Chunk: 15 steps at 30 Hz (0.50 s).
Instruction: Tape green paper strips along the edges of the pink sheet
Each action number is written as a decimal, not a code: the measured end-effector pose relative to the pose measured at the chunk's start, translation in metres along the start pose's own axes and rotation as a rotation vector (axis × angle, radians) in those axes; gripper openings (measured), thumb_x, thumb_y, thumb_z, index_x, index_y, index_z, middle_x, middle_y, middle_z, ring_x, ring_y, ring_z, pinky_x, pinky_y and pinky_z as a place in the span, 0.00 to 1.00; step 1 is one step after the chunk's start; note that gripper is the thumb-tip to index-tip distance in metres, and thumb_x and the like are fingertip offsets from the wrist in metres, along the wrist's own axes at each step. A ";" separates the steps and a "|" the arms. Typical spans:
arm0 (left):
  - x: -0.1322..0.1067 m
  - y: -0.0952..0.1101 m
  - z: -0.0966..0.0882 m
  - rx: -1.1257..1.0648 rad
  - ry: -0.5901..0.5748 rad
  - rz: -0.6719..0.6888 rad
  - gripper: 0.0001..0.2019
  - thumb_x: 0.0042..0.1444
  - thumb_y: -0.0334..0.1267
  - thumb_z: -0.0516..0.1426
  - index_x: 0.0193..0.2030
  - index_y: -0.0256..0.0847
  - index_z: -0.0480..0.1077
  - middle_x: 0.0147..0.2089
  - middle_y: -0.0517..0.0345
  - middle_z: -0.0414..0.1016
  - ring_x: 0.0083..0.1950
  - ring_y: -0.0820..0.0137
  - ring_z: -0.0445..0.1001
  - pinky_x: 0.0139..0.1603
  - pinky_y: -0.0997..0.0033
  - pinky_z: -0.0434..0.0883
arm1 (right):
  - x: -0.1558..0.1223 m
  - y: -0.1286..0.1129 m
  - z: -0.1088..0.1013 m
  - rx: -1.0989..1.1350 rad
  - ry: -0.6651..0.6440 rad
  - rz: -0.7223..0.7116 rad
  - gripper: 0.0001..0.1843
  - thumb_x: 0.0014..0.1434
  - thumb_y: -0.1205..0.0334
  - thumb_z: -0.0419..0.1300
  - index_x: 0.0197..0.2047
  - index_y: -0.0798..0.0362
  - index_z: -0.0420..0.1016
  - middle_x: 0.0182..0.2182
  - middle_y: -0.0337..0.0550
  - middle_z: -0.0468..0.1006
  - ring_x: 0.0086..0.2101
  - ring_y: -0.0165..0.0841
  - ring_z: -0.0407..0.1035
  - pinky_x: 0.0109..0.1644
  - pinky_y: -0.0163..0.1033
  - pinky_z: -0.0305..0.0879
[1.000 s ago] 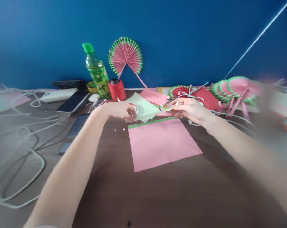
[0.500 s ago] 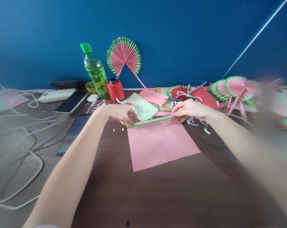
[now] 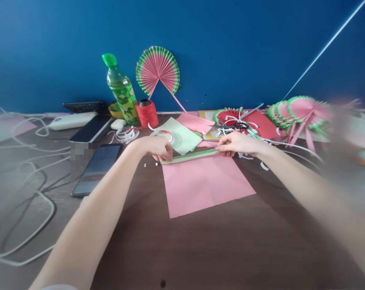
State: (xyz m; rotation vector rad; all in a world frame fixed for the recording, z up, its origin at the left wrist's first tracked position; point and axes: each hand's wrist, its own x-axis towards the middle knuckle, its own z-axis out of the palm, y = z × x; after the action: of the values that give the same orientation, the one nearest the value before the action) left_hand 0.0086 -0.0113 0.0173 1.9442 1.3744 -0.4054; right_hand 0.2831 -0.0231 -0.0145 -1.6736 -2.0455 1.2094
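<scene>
Green paper strip [image 3: 192, 156] spans far edge of pink sheet [image 3: 209, 185]
The left hand [image 3: 161, 148] and right hand [image 3: 233, 143] pinch its opposite ends.

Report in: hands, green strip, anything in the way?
Left hand and right hand at opposite ends of strip. Strip stretched over pink sheet's far edge; contact unclear. Tape roll close beyond left hand.
</scene>
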 end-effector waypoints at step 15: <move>-0.004 0.013 0.004 0.168 0.043 -0.029 0.12 0.43 0.41 0.56 0.31 0.35 0.72 0.30 0.54 0.74 0.31 0.71 0.72 0.28 0.77 0.66 | 0.001 0.002 0.008 -0.121 0.055 -0.014 0.15 0.50 0.52 0.62 0.25 0.55 0.68 0.20 0.40 0.71 0.21 0.26 0.65 0.24 0.31 0.61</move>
State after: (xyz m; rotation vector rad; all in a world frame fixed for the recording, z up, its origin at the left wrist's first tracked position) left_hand 0.0192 -0.0195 0.0220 2.0812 1.4371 -0.5102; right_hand 0.2789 -0.0255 -0.0216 -1.7223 -2.1326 1.0425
